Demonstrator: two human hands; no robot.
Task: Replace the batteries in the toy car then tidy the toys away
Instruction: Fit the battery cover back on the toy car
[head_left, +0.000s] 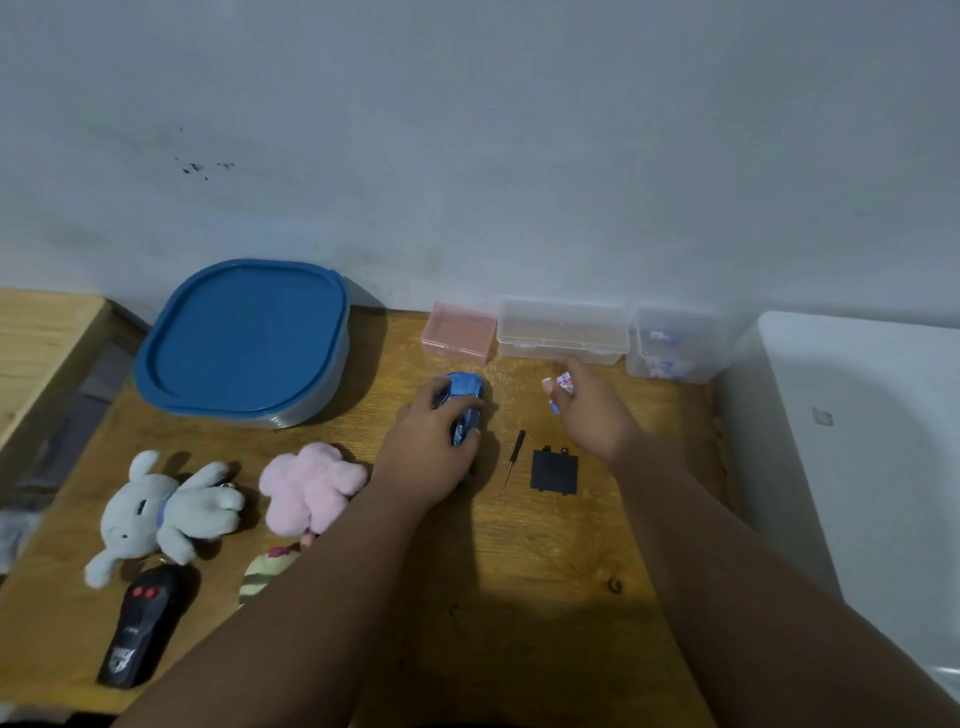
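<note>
With the small blue plastic toy car (464, 404) pinned to the wooden bench (545, 545) under your left hand (427, 453) and its black cover (554, 472) off, your right hand (592, 410) grips white-wrapped batteries (564, 384); judged mid-swap, seat them next.

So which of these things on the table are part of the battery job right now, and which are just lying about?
In use:
- blue toy car, under the left hand
- batteries, in the right hand
- screwdriver
- black battery cover
- clear box of batteries

Lying about:
- grey plush
- pink plush
- black remote
- blue-lidded tub
- pink box
</note>
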